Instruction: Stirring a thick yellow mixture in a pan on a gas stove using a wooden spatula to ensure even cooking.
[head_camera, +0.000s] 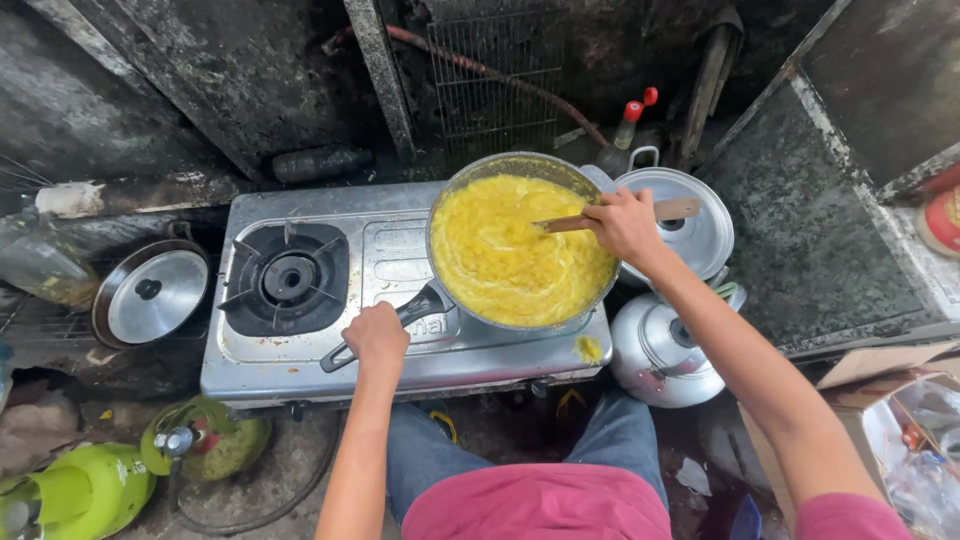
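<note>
The pan (520, 245) of thick yellow mash sits on the right burner of the two-burner stove (300, 330). My left hand (376, 335) is clamped on its black handle (415, 310); my right hand (622, 222) grips a wooden spatula (570, 223) sunk in the mash. A lidded pot (690, 235) and a kettle (660, 350) stand just beside.

Soft, even daylight, sharp focus, dark sooty background, slight wide-angle bending at edges.

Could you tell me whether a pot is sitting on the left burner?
No, the left burner is bare; the pan sits on the right side of the stove.
</note>
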